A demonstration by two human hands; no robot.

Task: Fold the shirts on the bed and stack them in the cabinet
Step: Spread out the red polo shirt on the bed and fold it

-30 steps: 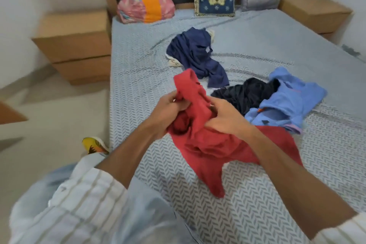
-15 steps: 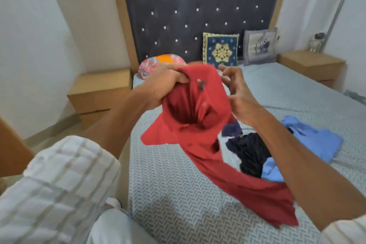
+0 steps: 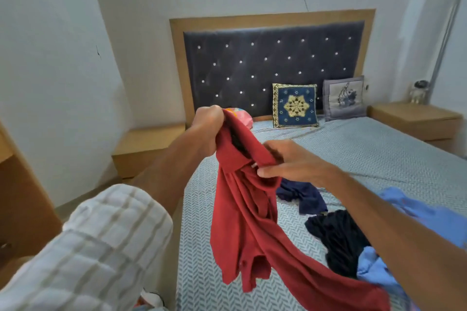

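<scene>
Limp, creased red shirt [image 3: 252, 222] hangs over the herringbone-sheeted bed [image 3: 379, 159]; left hand [image 3: 209, 129] fists its top at 11 o'clock, right hand [image 3: 290, 161] pinches its collar.

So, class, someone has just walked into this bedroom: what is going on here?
A person is sorting laundry at a bed. The left hand grips a red shirt by its top, raised high, while the right hand pinches it lower down. Its tail trails onto the bed. A navy shirt, a black garment and a light blue shirt lie unfolded.
</scene>
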